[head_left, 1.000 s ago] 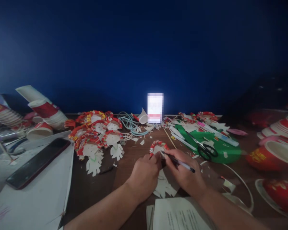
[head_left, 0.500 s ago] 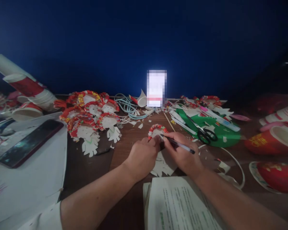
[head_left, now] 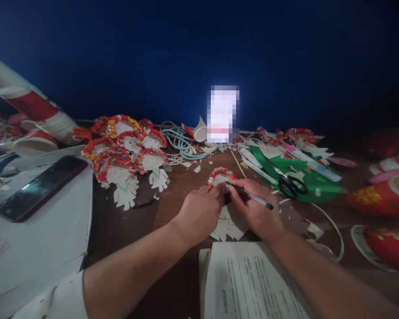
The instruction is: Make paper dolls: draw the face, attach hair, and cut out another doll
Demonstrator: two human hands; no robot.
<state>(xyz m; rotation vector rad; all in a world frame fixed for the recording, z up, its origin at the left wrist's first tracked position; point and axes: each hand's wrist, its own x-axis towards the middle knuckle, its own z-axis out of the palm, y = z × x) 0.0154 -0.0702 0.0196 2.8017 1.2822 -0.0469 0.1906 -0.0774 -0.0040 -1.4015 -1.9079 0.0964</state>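
My right hand grips a dark-capped pen, its tip down at a small paper-cup figure. That figure has a curled red rim around a white round face, largely hidden behind my fingers. My left hand is closed, its fingertips pressed on the figure's lower edge just left of the pen tip. Below both hands lies a white paper piece with cut, finger-like ends; whether it joins the figure cannot be seen.
Similar finished-looking paper figures cluster at left. A phone rests on white sheets. Scissors and markers lie on a green sheet. Paper cups stand right, a printed booklet in front. A bright, blurred-out screen stands behind.
The view has shifted slightly, so most things sit a little higher and further right. The pen tip stays at the figure, and more of its white face shows between my hands.
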